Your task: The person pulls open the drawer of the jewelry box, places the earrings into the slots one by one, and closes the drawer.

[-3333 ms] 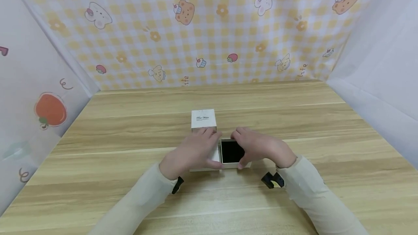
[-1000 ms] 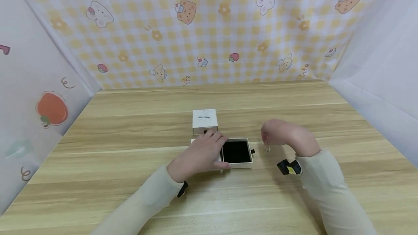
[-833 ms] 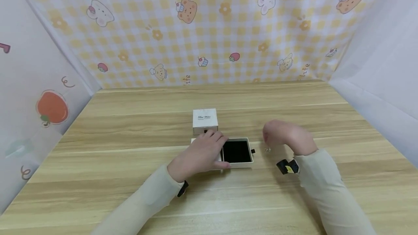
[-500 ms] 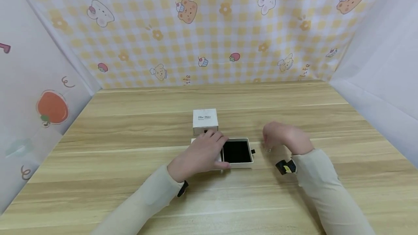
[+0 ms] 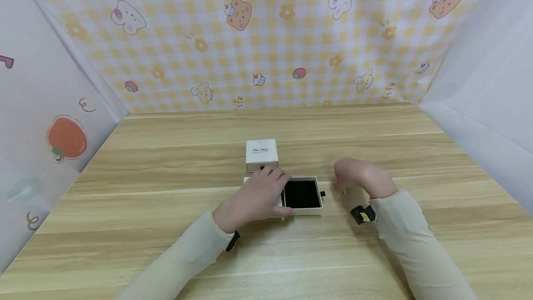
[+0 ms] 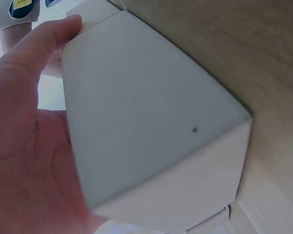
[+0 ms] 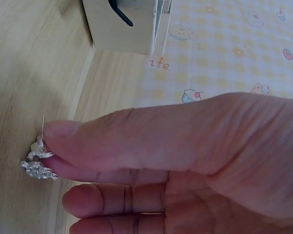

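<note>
With thumb and fingers spread over its two sides, my left hand grips the white jewelry box sleeve. Its drawer, lined in black, sticks out to the right with a small black pull tab. Right of the drawer, my right hand is low over the table. Its thumb and index finger pinch a small sparkling silver earring with a thin pin, seen in the right wrist view. Whether it is one piece or two I cannot tell.
Behind the left hand stands a second white box with dark lettering on its lid. The wooden table ends at a yellow checked cloth at the back. White walls flank both sides.
The drawer slid out rightward from the sleeve, and my right hand left it for the earring farther right. Over the last second that hand lowered slightly. My left hand stayed on the sleeve.
</note>
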### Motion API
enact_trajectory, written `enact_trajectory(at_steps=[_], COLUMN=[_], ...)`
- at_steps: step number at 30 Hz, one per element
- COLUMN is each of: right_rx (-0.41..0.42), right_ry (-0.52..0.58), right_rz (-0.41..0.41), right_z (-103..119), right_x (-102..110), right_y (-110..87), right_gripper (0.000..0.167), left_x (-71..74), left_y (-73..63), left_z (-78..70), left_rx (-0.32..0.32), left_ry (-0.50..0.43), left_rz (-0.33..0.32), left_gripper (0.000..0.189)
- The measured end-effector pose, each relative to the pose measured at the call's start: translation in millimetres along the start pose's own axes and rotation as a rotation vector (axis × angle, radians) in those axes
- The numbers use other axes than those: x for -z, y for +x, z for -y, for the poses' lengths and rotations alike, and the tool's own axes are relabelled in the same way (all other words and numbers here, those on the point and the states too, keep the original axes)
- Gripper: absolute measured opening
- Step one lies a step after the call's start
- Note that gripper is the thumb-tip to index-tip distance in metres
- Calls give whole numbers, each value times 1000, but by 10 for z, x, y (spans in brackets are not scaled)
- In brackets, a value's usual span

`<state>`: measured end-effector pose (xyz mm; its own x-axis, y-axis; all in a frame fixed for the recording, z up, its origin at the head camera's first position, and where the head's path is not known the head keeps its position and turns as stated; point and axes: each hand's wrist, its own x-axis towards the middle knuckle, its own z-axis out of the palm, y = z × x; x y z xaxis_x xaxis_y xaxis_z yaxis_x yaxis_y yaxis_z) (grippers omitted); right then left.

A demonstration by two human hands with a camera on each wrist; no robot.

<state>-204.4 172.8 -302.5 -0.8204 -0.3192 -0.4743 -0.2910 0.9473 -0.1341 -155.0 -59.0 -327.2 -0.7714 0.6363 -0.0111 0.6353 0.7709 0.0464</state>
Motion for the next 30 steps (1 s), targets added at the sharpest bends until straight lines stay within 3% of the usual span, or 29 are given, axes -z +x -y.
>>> enact_trajectory(at_steps=[9, 23, 26, 30], right_rx=[7, 9, 20, 55], right_ry=[10, -45, -27, 7], right_rz=[0, 0, -15, -44], right_z=[-3, 45, 70, 93], right_x=[1, 66, 85, 103], right_y=[-4, -42, -78, -128], right_gripper=[31, 16, 17, 35], left_x=[6, 3, 8, 25], left_y=[-9, -2, 0, -1], left_z=[8, 18, 17, 10], left_rx=[-8, -9, -6, -2], left_ry=[7, 12, 0, -19], left_rz=[-9, -11, -2, 6], left_gripper=[76, 83, 85, 87])
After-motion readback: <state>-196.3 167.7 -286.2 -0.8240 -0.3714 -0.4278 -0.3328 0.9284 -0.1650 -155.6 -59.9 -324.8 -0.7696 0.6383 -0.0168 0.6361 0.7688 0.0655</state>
